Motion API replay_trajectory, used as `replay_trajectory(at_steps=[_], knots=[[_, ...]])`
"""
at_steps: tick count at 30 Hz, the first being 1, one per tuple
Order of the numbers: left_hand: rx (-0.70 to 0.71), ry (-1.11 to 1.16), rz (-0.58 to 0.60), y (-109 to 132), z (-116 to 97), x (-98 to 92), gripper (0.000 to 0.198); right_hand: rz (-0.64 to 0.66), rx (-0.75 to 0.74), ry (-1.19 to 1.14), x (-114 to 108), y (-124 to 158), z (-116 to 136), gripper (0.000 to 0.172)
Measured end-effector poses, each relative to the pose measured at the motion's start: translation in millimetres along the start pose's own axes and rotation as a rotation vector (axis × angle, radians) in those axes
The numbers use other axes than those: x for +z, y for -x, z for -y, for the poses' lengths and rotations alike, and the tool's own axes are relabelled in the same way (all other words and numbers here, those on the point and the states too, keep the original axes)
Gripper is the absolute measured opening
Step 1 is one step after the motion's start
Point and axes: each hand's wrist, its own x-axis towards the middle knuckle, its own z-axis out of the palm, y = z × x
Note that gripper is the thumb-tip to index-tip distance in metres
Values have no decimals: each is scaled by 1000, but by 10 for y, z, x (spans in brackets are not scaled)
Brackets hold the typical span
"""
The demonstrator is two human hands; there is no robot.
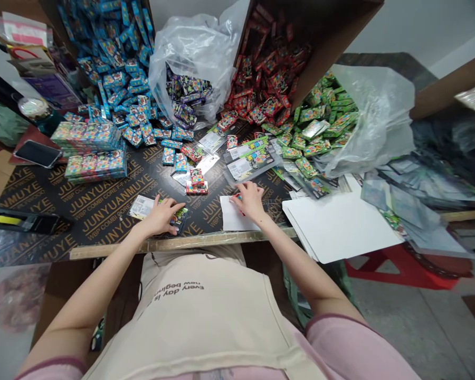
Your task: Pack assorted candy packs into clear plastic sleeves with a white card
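Observation:
At the table's front edge, my left hand (pixel 164 215) curves over a dark printed plastic packet (pixel 179 217), its thumb and fingers on the packet. A white and yellowish printed label part (pixel 141 207) shows to its left. My right hand (pixel 248 199) has its fingers closed on a small red box (pixel 237 196), mostly hidden beneath them, above a white card (pixel 237 219). Between the hands and farther back, red boxes (pixel 197 182) stand beside small blue boxes (pixel 181 162). Printed clear packets (pixel 253 161) overlap just beyond my right hand.
Heaps of blue boxes (pixel 122 79), red boxes (pixel 265 79) and green boxes (pixel 328 116) line the back, with purple boxes in a clear bag (pixel 193 42). Stacked packs (pixel 97 164) and a phone (pixel 38 153) lie left. White sheets (pixel 340 227) overhang the front edge at right.

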Motion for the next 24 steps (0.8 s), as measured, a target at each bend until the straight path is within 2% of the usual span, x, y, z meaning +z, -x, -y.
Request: replay_trajectory(at_steps=[3, 5, 9, 11, 15, 17, 20, 24], knots=[[8, -31, -3, -28, -19, 4, 86, 36, -36, -6, 9, -18, 5, 22], [10, -27, -4, -56, -38, -7, 79, 62, -44, -4, 34, -36, 15, 17], [-2, 141, -53, -60, -80, -137, 37, 48, -16, -51, 118, -63, 30, 13], [3, 248, -194, -15, -102, -275, 27, 39, 4, -94, 158, -66, 34, 11], [9, 404, -605, 99, -129, -570, 32, 19, 11, -139, 209, -48, 40, 13], [-17, 499, -734, 122, -127, -637, 25, 25, -9, -131, 220, -37, 44, 15], [-72, 632, -817, 105, -115, -601, 20, 26, -35, -108, 225, -30, 49, 20], [-101, 701, -824, 61, -112, -487, 18, -3, -8, -132, 238, -30, 38, 24]])
